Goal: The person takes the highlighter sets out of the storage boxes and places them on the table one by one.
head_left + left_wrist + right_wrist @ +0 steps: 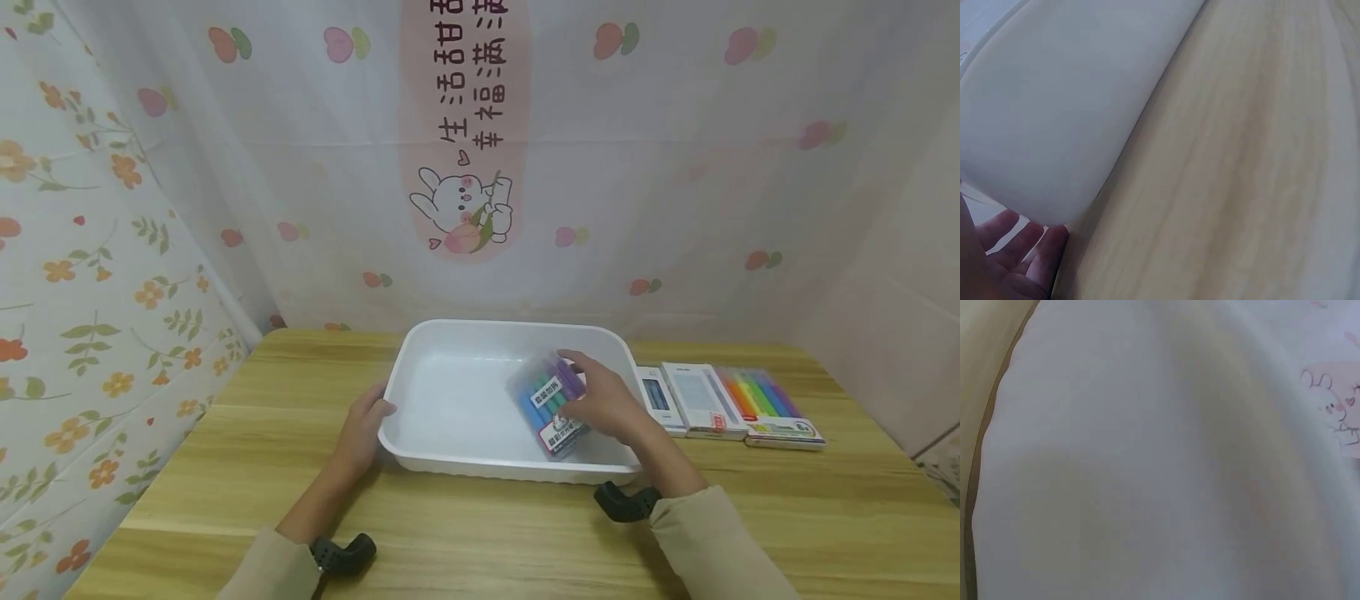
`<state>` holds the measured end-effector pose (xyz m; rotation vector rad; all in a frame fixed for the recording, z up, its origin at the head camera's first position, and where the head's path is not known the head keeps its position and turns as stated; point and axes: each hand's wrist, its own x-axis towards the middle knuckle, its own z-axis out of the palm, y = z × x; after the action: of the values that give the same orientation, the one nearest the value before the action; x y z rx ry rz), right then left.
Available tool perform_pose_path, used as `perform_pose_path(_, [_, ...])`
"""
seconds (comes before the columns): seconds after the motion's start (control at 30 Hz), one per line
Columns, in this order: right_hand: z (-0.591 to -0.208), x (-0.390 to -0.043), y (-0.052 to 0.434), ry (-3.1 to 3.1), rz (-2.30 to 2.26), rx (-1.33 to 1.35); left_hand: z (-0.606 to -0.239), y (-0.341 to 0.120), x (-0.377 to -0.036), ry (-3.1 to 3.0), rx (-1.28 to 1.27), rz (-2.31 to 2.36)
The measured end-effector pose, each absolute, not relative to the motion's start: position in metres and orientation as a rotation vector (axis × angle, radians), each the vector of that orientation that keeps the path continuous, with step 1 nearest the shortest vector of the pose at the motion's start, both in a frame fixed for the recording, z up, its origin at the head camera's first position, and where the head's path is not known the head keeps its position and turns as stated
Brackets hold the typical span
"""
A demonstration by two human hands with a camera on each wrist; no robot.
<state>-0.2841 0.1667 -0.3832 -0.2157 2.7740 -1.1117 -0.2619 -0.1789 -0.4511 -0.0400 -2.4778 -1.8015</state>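
A white plastic tray [457, 400] with rounded corners sits on the wooden table. My left hand [364, 425] holds its left rim, thumb over the edge; the left wrist view shows the fingers [1041, 253] curled at the tray's outer corner [1054, 125]. Inside the right half of the tray, my right hand [603, 400] grips a clear pack of coloured pens [546, 402], blue, green and purple, with white labels. The pack is tilted, thumb near its front and fingers over its far end. In the right wrist view the tray's outer wall [1085, 456] fills most of the picture, hiding that hand.
Right of the tray lie a small white box [658, 400], a larger white box [701, 398] with a pale window, and a rainbow pack of pens [765, 400]. Printed curtains [637, 167] hang behind and left of the table [480, 533].
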Motion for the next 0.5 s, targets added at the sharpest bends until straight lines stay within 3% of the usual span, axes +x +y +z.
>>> perform_pose_path(0.5, [-0.363,-0.267,0.18,2.701,-1.378,-0.115,-0.45,-0.178,-0.26,-2.477,-0.044,-1.81])
